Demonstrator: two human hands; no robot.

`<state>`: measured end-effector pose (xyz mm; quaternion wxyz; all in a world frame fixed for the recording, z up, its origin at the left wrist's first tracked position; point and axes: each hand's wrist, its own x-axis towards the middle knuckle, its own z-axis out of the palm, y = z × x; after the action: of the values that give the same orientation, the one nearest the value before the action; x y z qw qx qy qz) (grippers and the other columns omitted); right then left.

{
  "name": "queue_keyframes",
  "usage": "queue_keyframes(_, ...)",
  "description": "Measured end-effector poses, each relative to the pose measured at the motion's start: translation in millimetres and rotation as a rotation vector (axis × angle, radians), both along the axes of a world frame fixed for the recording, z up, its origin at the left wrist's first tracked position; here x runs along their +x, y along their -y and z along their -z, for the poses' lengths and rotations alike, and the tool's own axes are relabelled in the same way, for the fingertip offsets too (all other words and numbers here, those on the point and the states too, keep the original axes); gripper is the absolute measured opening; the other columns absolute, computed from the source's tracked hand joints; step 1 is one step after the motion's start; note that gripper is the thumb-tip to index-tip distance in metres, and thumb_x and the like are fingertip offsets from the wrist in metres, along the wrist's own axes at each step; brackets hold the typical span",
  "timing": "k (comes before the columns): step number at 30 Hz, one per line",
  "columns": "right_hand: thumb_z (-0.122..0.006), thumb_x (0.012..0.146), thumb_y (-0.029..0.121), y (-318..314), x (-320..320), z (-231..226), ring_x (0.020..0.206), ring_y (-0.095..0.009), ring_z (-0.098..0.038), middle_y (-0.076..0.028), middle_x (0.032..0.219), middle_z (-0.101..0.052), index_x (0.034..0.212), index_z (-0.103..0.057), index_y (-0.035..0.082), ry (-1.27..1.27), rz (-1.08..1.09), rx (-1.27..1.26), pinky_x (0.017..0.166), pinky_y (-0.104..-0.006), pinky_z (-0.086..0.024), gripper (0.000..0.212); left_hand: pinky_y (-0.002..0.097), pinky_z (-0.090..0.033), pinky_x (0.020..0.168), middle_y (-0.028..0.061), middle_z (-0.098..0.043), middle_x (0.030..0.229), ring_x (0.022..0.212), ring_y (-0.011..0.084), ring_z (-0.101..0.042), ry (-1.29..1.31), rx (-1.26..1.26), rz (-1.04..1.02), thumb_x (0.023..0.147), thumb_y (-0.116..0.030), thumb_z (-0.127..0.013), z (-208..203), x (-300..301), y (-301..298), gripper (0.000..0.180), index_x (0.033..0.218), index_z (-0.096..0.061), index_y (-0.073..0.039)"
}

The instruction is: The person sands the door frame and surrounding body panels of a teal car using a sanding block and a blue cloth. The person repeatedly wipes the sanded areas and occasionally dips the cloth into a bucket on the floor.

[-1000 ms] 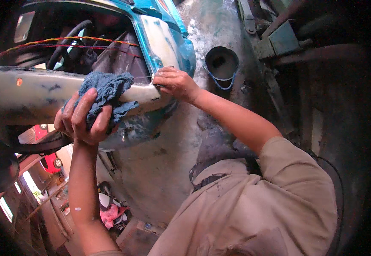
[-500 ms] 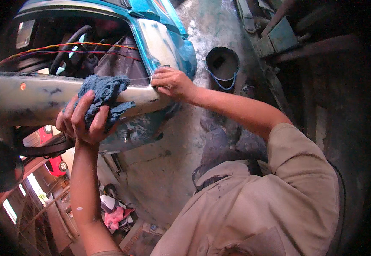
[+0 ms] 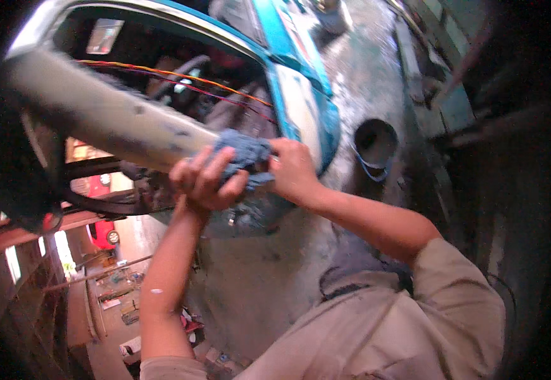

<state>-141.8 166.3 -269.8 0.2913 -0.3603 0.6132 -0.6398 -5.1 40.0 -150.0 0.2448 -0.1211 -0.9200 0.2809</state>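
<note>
A blue rag (image 3: 242,151) is pressed against the grey primed pillar (image 3: 98,117) of a turquoise car body (image 3: 300,76). My left hand (image 3: 204,179) is closed around the rag and the pillar from below. My right hand (image 3: 293,168) grips the rag's right end, touching the left hand's fingers. Red and orange wires (image 3: 180,79) run across the window opening above the pillar. The picture is blurred by motion.
A dark round bucket (image 3: 375,142) with a blue band stands on the dusty concrete floor (image 3: 269,285) right of the car. Metal frames (image 3: 440,95) line the right side. A red object (image 3: 101,233) and scattered tools lie at lower left.
Both hands have come together on the rag, the left closing its fingers over it. The view has tilted, so the pillar now slopes down to the right.
</note>
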Motion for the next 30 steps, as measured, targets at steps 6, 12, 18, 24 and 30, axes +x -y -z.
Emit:
queue_keyframes(6, -0.064, 0.088, 0.003, -8, 7, 25, 0.111, -0.043, -0.068, -0.023, 0.116, -0.072, 0.118, -0.071, 0.0, 0.032, -0.096, -0.138, 0.098, -0.0452, -0.054, 0.03, 0.0418, -0.041, 0.09, -0.0019, -0.072, 0.125, 0.108, 0.022, -0.071, -0.093, 0.005, 0.018, 0.099, -0.036, -0.063, 7, 4, 2, 0.009, 0.107, -0.061, -0.034)
queue_keyframes(12, -0.061, 0.092, 0.001, -2, 12, 30, 0.102, -0.038, -0.07, -0.02, 0.109, -0.069, 0.114, -0.068, -0.002, 0.064, -0.09, -0.163, 0.09, -0.0417, -0.054, 0.024, 0.0408, -0.04, 0.093, -0.0007, -0.071, 0.129, 0.109, 0.022, -0.067, -0.089, -0.007, 0.03, 0.098, -0.036, -0.063, 11, 7, 4, 0.011, 0.108, -0.061, -0.034)
queue_keyframes(18, -0.064, 0.089, 0.003, 1, 8, 20, 0.097, -0.025, -0.07, -0.015, 0.1, -0.068, 0.114, -0.068, -0.002, 0.113, -0.023, -0.225, 0.089, -0.0365, -0.054, 0.026, 0.0387, -0.042, 0.088, -0.0021, -0.074, 0.122, 0.104, 0.0192, -0.07, -0.102, 0.03, 0.074, 0.099, -0.035, -0.065, 7, -8, -3, 0.007, 0.105, -0.066, -0.032)
queue_keyframes(24, -0.067, 0.085, 0.009, 21, -21, -44, 0.098, -0.03, -0.072, -0.016, 0.105, -0.073, 0.111, -0.072, -0.003, 0.036, -0.094, -0.369, 0.091, -0.0385, -0.056, 0.029, 0.041, -0.047, 0.087, 0.0026, -0.072, 0.123, 0.104, 0.0232, -0.068, -0.043, 0.109, -0.05, 0.098, -0.029, -0.07, -62, -6, -24, 0.014, 0.112, -0.069, -0.03)
queue_keyframes(30, -0.071, 0.088, 0.001, 56, -45, -123, 0.09, -0.032, -0.074, -0.017, 0.101, -0.075, 0.108, -0.076, 0.0, 0.0, -0.175, -0.413, 0.085, -0.0366, -0.058, 0.02, 0.047, -0.045, 0.089, 0.0051, -0.07, 0.129, 0.106, 0.0278, -0.066, -0.099, -0.199, -0.324, 0.094, -0.024, -0.074, -200, -36, -31, 0.013, 0.106, -0.07, -0.028)
